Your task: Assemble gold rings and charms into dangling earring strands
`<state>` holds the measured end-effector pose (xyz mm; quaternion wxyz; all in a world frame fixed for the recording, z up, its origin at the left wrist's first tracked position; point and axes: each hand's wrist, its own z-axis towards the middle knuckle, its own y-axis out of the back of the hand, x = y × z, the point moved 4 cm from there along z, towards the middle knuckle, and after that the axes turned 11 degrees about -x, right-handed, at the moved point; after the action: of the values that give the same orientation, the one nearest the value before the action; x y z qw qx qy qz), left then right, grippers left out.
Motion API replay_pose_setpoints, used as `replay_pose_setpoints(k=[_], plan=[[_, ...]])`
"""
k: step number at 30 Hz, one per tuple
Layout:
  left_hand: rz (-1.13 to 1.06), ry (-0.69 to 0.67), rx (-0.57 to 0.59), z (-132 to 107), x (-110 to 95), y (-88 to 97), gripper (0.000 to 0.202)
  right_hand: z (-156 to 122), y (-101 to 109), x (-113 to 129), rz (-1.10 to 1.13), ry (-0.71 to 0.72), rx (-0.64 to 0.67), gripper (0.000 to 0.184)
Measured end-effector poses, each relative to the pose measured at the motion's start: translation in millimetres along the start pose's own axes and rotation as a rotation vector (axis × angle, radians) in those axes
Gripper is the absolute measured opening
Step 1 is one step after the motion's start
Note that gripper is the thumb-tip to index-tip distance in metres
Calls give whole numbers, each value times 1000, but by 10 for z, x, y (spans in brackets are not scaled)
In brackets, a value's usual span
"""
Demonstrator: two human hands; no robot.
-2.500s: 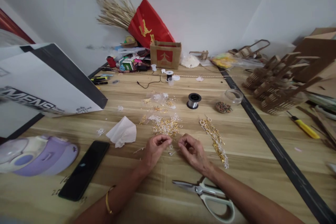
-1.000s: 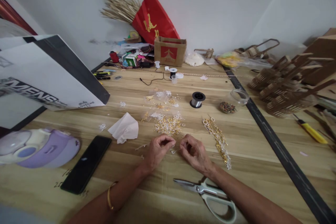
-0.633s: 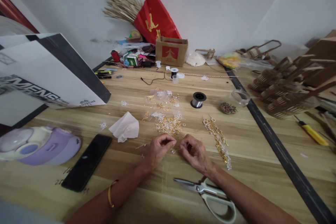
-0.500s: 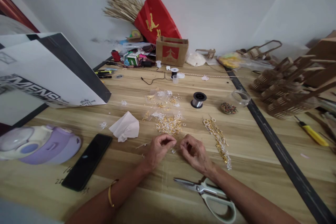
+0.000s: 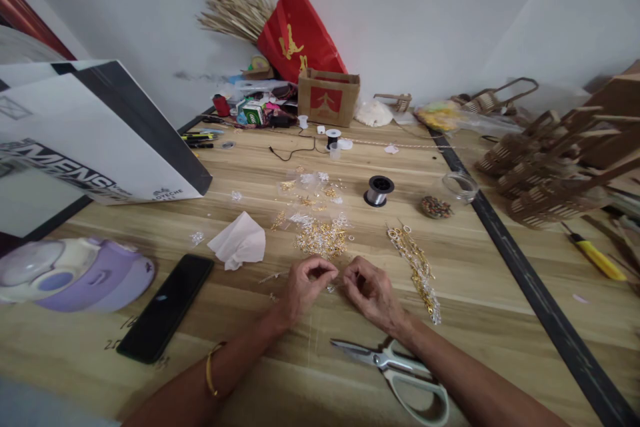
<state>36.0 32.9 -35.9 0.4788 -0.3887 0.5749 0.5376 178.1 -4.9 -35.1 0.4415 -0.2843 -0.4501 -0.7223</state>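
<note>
Low over the table, my left hand (image 5: 309,282) is closed in a pinch, thumb against fingertips. My right hand (image 5: 369,288) faces it a short way off, also pinching. Whatever sits between the fingers is too small to name. A small clear bead (image 5: 330,288) shows just below the gap between the fingertips. Right behind the hands lies a pile of gold and clear beads (image 5: 323,238). Strung gold and silver bead strands (image 5: 419,267) lie to the right of my right hand. Scissors (image 5: 395,367) with pale handles rest under my right forearm.
A spool of fine wire (image 5: 379,191) stands behind the beads, near a jar of mixed beads (image 5: 437,205). At left are a crumpled tissue (image 5: 239,242), a black phone (image 5: 166,307) and a purple bottle (image 5: 95,275). Woven baskets (image 5: 530,173) crowd the right side.
My left hand has shifted very slightly to the right, nearer my right hand. Both hands keep their pinch, and the things on the table stay put.
</note>
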Motion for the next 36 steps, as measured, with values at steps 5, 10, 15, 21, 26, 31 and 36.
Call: replay_pose_setpoints(k=[5,10,15,21,26,31,36], plan=[[59,-77,5,-18,-25,-5,7,4,1,1,6,-15,3,11],[89,-151,12,-25,-29,-17,8,3,-3,-36,15,-60,7,12],[118,-162,-7,-14,-60,-1,8,13,-15,-69,27,-89,14,12],[142,-188,-13,-19,-58,6,9,33,-29,-91,62,-99,18,12],[170,-255,-11,-38,-48,-4,10,27,-30,-85,41,-74,26,13],[218,-323,19,-47,-53,-4,10,21,-27,-55,22,-18,40,15],[267,-362,63,-52,-73,3,11,26,-23,-33,10,-8,42,15]])
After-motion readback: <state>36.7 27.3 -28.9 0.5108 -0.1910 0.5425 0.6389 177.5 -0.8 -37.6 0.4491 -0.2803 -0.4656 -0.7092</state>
